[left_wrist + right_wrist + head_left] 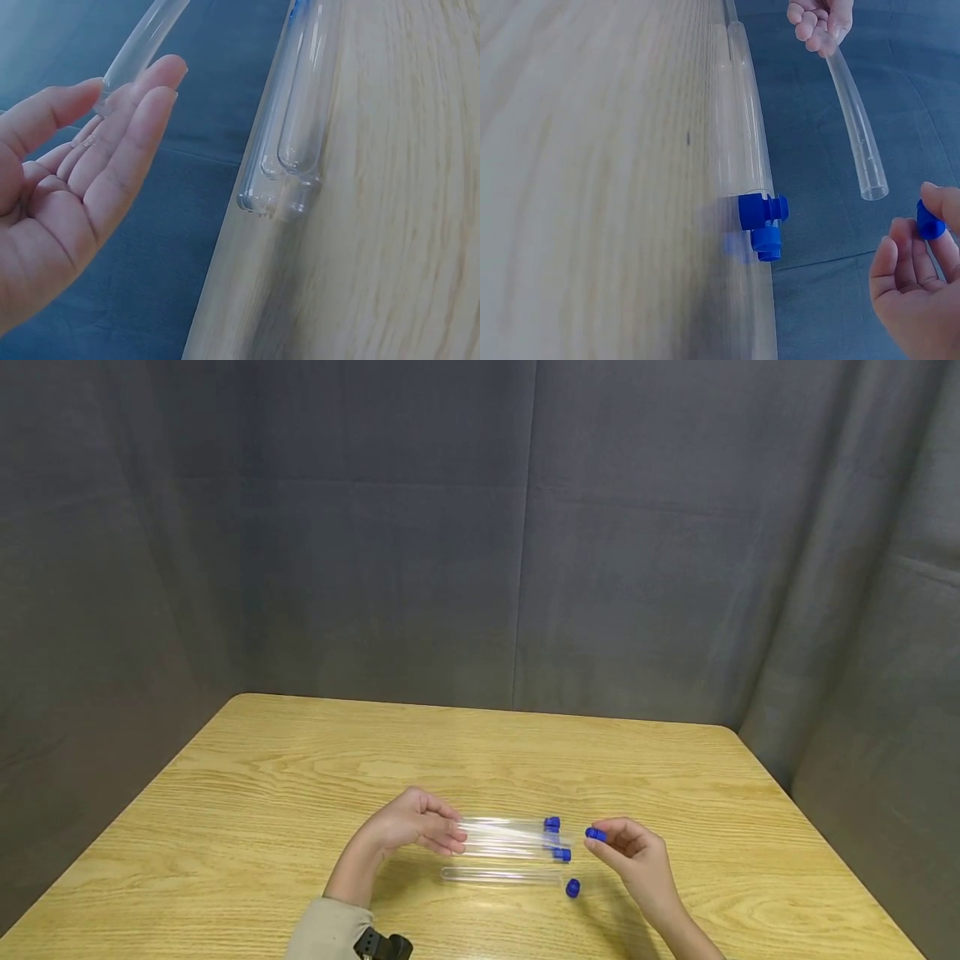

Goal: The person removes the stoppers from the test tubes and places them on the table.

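Between thumb and fingertips, my left hand [420,821] pinches a clear test tube [855,127] near its closed end. The tube is held above the table, its uncapped mouth facing my right hand [637,860]. That hand pinches a blue stopper [930,223], which is a short gap away from the mouth. Below lie several clear tubes [300,127] side by side, with blue stoppers [561,855] at their right ends. Nearest me, one more tube [502,876] lies on the table, and a loose blue stopper [573,888] sits just off its right end.
Everything lies on a wood-grain table [300,760], close to its front side. Grey curtains [375,568] hang behind the table and along both sides. A black strap-on device [382,946] is on my left wrist, over a beige sleeve [326,931].
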Demonstrator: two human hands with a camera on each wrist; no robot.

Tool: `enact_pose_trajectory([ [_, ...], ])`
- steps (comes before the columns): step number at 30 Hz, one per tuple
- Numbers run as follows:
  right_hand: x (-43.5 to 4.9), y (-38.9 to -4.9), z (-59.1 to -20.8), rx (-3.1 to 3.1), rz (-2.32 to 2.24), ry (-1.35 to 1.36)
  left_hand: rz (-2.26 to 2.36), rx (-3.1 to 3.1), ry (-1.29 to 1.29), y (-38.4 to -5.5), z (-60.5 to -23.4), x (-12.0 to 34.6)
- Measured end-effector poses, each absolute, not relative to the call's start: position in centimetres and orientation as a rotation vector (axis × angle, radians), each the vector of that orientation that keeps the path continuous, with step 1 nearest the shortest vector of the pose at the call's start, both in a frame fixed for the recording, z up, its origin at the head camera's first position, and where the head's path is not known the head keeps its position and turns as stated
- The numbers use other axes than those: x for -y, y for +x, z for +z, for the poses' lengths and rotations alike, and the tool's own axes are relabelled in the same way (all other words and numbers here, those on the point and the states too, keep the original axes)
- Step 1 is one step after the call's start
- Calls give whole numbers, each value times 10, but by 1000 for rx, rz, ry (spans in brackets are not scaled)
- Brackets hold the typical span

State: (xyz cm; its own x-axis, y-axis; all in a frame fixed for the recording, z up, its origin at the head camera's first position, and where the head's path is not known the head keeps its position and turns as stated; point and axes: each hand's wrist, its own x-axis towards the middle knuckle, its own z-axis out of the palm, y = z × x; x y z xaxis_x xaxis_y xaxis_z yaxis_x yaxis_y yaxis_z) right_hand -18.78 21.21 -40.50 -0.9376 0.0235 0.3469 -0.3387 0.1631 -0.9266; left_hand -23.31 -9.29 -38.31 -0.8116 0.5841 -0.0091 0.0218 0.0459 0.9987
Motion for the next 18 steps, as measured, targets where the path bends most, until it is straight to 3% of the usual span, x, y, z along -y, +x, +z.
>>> enact_pose_trajectory([
  [18,-211,-188,-406,2149,1860,322,1797,-1941,605,-235,-390,94],
])
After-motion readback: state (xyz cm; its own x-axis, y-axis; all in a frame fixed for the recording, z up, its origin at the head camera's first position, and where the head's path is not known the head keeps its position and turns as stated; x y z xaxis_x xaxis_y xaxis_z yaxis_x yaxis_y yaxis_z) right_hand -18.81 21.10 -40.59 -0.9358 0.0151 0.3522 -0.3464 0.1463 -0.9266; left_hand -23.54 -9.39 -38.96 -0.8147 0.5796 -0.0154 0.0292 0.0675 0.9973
